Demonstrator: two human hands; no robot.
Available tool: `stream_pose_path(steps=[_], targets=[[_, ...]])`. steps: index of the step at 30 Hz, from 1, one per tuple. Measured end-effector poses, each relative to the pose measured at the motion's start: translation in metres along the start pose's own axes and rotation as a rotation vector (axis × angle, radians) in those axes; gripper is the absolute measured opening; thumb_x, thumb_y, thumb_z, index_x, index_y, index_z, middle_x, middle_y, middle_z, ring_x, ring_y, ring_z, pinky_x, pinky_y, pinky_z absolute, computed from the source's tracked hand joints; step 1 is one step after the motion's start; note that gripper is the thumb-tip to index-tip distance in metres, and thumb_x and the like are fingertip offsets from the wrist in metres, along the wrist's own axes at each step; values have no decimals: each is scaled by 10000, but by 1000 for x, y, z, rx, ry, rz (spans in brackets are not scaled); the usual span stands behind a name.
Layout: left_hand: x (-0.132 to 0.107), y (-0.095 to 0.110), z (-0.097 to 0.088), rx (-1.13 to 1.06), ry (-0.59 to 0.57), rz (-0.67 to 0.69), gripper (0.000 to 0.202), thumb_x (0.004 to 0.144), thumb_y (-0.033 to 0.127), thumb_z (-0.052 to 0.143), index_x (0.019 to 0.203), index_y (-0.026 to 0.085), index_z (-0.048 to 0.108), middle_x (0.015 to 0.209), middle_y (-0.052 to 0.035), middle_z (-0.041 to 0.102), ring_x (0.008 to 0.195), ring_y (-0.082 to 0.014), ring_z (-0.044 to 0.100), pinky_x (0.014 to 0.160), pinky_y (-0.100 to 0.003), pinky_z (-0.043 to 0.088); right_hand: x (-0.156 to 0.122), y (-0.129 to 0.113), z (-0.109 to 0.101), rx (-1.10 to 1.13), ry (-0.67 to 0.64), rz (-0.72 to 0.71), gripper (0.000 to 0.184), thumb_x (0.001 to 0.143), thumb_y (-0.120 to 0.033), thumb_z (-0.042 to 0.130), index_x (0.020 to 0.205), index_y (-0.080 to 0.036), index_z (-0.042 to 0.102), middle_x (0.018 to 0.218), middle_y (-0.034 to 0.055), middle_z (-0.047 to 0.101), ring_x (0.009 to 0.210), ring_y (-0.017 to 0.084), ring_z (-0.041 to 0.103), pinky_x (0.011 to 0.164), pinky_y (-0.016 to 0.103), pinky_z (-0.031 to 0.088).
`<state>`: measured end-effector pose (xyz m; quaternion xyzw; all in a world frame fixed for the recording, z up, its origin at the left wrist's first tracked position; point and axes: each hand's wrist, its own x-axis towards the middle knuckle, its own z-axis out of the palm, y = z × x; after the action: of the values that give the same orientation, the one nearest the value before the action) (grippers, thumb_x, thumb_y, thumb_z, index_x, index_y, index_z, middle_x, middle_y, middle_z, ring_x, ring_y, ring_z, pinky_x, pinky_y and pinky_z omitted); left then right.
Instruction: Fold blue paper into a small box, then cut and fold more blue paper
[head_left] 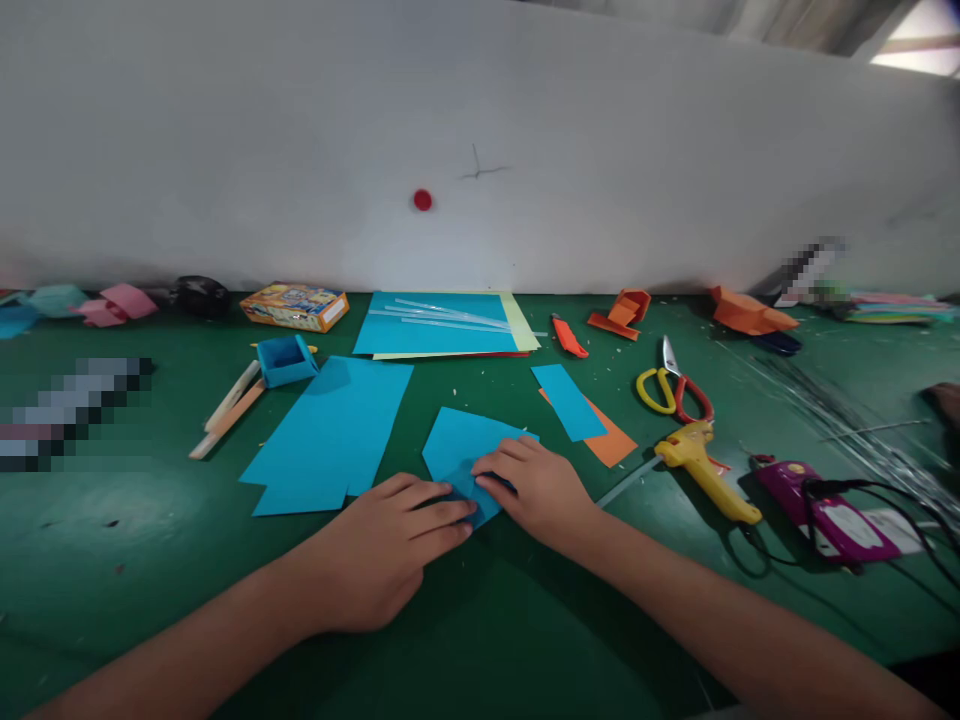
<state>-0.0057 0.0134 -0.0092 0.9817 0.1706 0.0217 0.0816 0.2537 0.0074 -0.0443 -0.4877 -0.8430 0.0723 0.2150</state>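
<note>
A blue sheet of paper [457, 440] with angled edges lies in front of me, its near part folded over under my fingers. My left hand [397, 545] rests on its near left side, fingers stretched out and pressing the folded part; the thumb is hidden. On the right side of the sheet, my right hand [536, 485] has its fingers curled and pinching the paper near the fold. Larger cut blue paper [330, 430] lies left of the hands. To the right, a small blue strip [568, 402] overlaps an orange strip [611, 445].
Right of my hands are a yellow glue gun [705, 470], scissors [675, 385] and a purple power strip [825, 510] with cables. A red cutter [568, 337], stacked sheets [435, 325], a folded blue box [285, 360] and a patterned carton [295, 305] lie toward the wall [300, 150].
</note>
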Motion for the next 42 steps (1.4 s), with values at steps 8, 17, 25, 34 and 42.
stream_pose_path(steps=[8,17,25,34,42], targets=[[-2,1,-4,-82,15,-23,574,925,111,499,1479,240,573,1539,-21,578,1410,-298,527,1136,-495,425,-6,2,-18,9,-14,-52,272,1070,-338,520,1172,-239,752,1127,91,705,962,250,604,834,393,509],[-4,-3,-6,-121,-13,-10,613,933,110,477,1524,262,527,1575,-15,529,1470,-318,461,1142,-543,426,-25,0,-49,21,-240,-336,286,1053,-393,562,1253,-356,764,1535,33,552,1306,319,492,1084,534,413],[-4,-4,-8,-141,-22,-22,640,934,96,483,1542,295,510,1586,-7,513,1484,-324,447,1158,-552,425,-23,-1,-47,-41,-249,-280,295,1068,-416,537,1270,-383,750,1625,6,466,1365,372,444,1044,610,388],[-5,-3,-8,-152,-29,-35,636,941,103,484,1547,296,505,1590,-5,505,1465,-325,471,1156,-559,432,-20,13,-61,-38,-282,-209,265,1060,-444,550,1143,-444,802,1684,-78,352,1534,411,270,1134,701,292],[-4,-1,-12,-165,-14,-42,656,925,95,503,1539,325,512,1570,12,531,1470,-300,472,1155,-508,437,-24,34,-75,12,-281,-81,228,1027,-471,602,1035,-468,830,1657,-96,389,1533,469,276,1130,803,278]])
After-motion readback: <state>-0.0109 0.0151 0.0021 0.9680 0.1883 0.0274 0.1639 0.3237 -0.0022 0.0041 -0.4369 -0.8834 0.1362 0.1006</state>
